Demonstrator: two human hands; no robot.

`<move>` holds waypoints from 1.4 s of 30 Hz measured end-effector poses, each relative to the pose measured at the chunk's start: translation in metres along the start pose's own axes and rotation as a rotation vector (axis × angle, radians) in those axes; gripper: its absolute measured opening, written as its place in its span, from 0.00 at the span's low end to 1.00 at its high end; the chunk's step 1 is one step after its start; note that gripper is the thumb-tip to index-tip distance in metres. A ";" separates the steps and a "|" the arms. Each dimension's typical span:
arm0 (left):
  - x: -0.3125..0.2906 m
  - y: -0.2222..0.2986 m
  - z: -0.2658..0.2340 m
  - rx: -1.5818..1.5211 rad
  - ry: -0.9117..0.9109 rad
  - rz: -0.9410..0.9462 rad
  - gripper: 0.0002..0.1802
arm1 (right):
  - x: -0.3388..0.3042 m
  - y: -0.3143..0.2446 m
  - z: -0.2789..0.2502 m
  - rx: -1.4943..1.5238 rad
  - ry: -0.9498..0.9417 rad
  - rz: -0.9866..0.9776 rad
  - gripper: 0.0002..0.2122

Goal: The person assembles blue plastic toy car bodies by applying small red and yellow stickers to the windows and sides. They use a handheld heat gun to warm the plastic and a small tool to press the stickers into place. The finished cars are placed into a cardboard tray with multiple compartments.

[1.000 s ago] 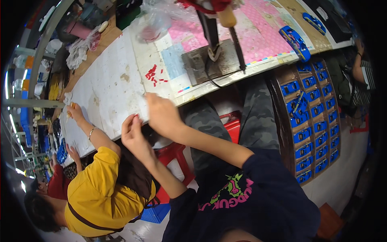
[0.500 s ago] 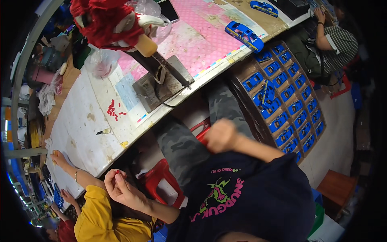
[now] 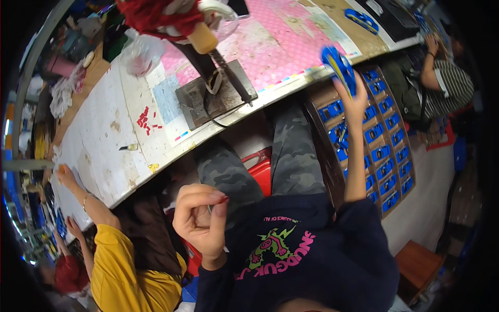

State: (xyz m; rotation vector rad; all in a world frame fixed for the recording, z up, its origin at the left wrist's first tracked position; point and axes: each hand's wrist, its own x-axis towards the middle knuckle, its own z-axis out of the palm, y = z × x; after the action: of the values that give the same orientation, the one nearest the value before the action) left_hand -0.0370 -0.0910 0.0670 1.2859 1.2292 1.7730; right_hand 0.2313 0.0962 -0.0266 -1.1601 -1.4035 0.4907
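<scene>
My left hand [image 3: 200, 216] is raised in front of my shirt, thumb and forefinger pinched on a small red piece [image 3: 223, 199]. My right hand [image 3: 353, 99] is lifted at the table's right front edge, its fingers closed round a blue toy car [image 3: 340, 66] with a yellow stripe. The car is tilted and a little blurred, and the palm side of the grip is hidden. Below that hand, a brown compartment tray [image 3: 385, 139] holds several similar blue cars. More small red pieces [image 3: 145, 122] lie scattered on the white part of the tabletop.
A dark metal stand [image 3: 215, 96] with a red cloth-wrapped top [image 3: 156, 18] rises from the table [image 3: 99, 140]. Another blue car [image 3: 361, 21] lies farther back. A small knife [image 3: 129, 147] rests near the front edge. Co-workers sit on both sides, one in a yellow sleeve [image 3: 122, 265].
My right hand has gone from my lap to the table edge and picked up the blue car there. My left hand has moved right, still pinching the red piece. The view has shifted slightly.
</scene>
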 end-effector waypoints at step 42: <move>-0.018 -0.012 -0.030 -0.245 -0.088 -0.155 0.10 | -0.105 -0.065 0.065 -0.286 -0.271 -0.332 0.03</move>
State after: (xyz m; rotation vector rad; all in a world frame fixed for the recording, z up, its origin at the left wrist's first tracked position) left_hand -0.0599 -0.1116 0.0471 1.0861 0.9997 1.6782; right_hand 0.1290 0.0017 -0.0394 -1.0811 -1.9093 0.2198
